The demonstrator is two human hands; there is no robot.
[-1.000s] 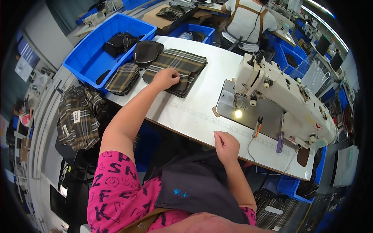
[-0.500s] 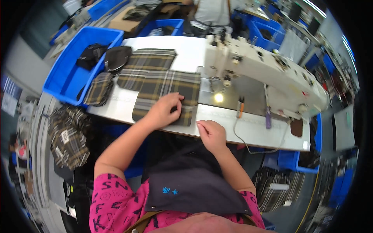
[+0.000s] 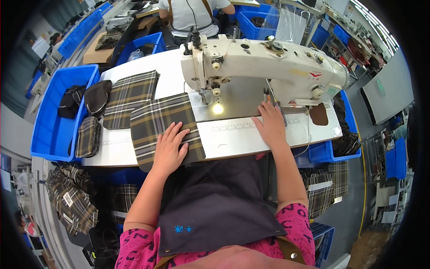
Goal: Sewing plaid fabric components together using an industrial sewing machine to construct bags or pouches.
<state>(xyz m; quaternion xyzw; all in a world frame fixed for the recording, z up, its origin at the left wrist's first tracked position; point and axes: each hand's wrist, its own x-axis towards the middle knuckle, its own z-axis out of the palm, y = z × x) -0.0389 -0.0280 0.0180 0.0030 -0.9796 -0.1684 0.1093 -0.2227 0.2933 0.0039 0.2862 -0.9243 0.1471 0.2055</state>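
My left hand (image 3: 170, 148) lies flat, fingers slightly spread, on a dark plaid fabric panel (image 3: 159, 119) with rounded corners at the table's front edge. My right hand (image 3: 272, 125) is closed over a small pair of thread snips (image 3: 266, 95), whose tips stick out past my fingers. A screwdriver (image 3: 283, 116) lies right beside that hand. Behind the plaid panel is another plaid piece (image 3: 130, 96). The white sewing machine (image 3: 268, 56) stands to the right of the panels, its lamp lighting the metal plate (image 3: 244, 101) under the needle.
A blue bin (image 3: 49, 121) at the left holds dark pouches. A black pouch (image 3: 97, 96) and a plaid pouch (image 3: 88, 136) rest by its rim. Plaid bundles (image 3: 71, 199) hang at lower left. Another blue bin (image 3: 322, 152) is below the table's right end. A person (image 3: 190, 18) sits beyond the table.
My right hand has moved from the front edge onto the snips, which now lie farther right, near the screwdriver. My left hand's curled fingers have spread flat on the panel. The view has shifted right.
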